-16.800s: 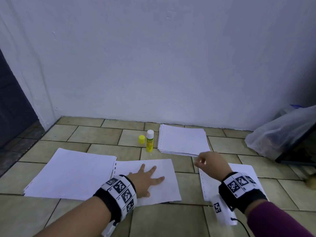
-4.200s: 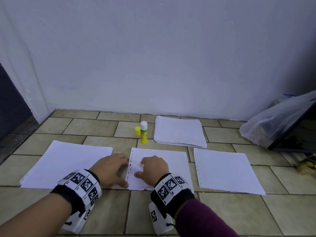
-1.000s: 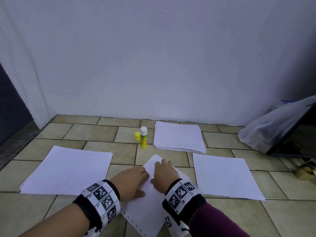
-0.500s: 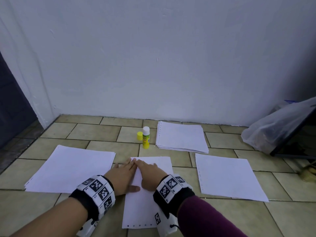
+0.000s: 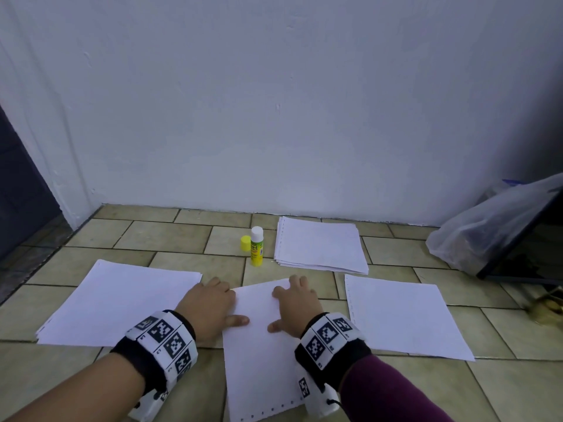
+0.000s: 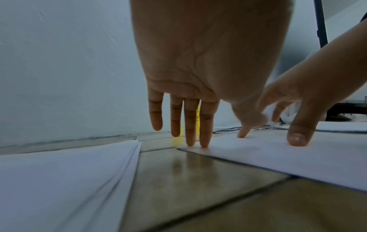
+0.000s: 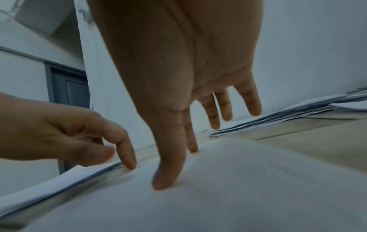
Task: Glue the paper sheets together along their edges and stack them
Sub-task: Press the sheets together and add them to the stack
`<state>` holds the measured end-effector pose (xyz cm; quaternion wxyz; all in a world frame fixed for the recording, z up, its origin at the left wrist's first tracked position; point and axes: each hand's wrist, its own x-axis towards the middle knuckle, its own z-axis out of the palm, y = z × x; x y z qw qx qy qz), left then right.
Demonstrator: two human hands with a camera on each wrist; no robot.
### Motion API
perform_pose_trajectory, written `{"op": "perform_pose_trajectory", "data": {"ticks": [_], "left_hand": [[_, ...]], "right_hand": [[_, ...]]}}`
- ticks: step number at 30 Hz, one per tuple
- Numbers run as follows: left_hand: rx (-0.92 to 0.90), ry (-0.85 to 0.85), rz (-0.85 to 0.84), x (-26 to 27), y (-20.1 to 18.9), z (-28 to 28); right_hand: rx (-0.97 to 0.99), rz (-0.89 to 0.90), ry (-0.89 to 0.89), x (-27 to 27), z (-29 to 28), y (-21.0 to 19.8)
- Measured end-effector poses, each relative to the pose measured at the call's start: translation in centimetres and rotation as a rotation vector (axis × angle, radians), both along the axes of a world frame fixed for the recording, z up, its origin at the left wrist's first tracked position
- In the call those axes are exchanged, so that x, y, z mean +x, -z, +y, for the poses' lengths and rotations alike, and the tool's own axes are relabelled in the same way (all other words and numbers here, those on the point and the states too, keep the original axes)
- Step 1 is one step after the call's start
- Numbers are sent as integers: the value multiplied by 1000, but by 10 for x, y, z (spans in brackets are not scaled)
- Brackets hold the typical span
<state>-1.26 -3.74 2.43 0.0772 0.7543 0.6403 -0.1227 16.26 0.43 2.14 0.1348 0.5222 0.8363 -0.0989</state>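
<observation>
While both hands pressed flat, middle paper sheet (image 5: pixel 262 345) lay on tiled floor (image 5: pixel 170 239), perforated edge nearest. Left hand (image 5: pixel 210 309) touched sheet's left edge, fingers (image 6: pixel 204 125) straight, spread, gripping nothing. Right hand (image 5: pixel 297 306) rested on sheet, fingers extended, thumb down. Left paper stack (image 5: pixel 122 303) and right single sheet (image 5: pixel 402 318) flanked it. Beyond: uncapped glue stick (image 5: pixel 256 246), yellow cap (image 5: pixel 245 243), far paper pile (image 5: pixel 320 245) by wall.

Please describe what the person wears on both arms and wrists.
Each wrist carries a black band with white blocks printed with black square markers: left band, right band. The right arm has a dark purple sleeve; the left forearm is bare. A thin black cable hangs by the right band.
</observation>
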Motion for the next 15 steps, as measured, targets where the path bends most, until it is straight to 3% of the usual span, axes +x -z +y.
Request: {"op": "perform_pose_trajectory", "data": {"ticks": [2, 5, 9, 15], "left_hand": [[27, 20, -58, 1, -3, -1], [-39, 121, -253, 2, 2, -5], [-40, 116, -196, 1, 5, -7], [-27, 46, -129, -8, 7, -4]], "right_hand": [[50, -102, -39, -8, -4, -2], [17, -88, -73, -21, -8, -4], [-69, 30, -3, -40, -19, -1], [-210, 36, 25, -62, -34, 11]]}}
